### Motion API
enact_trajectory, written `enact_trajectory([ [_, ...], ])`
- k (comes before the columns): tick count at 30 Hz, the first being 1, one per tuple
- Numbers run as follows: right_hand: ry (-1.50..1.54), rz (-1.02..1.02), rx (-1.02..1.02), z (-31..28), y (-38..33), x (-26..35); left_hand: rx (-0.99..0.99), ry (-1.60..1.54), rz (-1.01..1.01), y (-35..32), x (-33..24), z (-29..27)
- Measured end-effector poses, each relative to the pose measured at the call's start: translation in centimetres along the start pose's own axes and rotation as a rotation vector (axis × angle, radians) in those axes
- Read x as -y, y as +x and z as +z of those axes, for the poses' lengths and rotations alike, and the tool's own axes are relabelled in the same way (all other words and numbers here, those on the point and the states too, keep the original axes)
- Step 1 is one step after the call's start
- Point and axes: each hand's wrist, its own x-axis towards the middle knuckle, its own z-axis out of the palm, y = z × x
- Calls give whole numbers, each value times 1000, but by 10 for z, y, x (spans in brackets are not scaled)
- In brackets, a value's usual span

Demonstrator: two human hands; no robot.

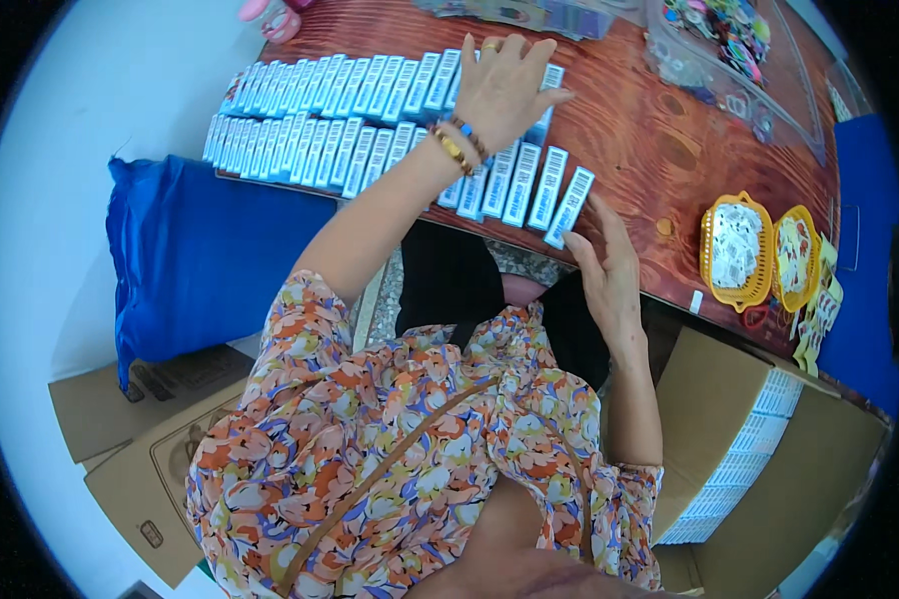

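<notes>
Two long rows of small blue-and-white boxes point(330, 120) lie side by side on a reddish wooden table point(659, 150). My left hand point(504, 85), with beaded bracelets at the wrist and a ring, lies flat with spread fingers on the right end of the far row. My right hand point(609, 275) is at the table's near edge, fingers open, its fingertips touching the last box point(569, 207) at the right end of the near row. Neither hand grips a box.
Two small yellow baskets point(739, 252) with packets stand at the right of the table. Clear plastic trays of colourful small items point(719, 40) sit at the back. An open cardboard carton of more blue-and-white boxes point(749, 449) is at lower right. A blue bag point(200, 260) and flat cartons point(140, 399) lie left.
</notes>
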Motion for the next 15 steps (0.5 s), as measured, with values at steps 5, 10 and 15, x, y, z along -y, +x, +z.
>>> enact_trajectory([
  [5,11,4,28,13,1,-9,-217,-354,-118,-79,5,-64],
  [10,50,10,15,18,6,4,-340,-310,-350,-173,38,-91],
  [15,-59,7,3,18,6,-7,-234,-92,-492,-218,67,-82],
])
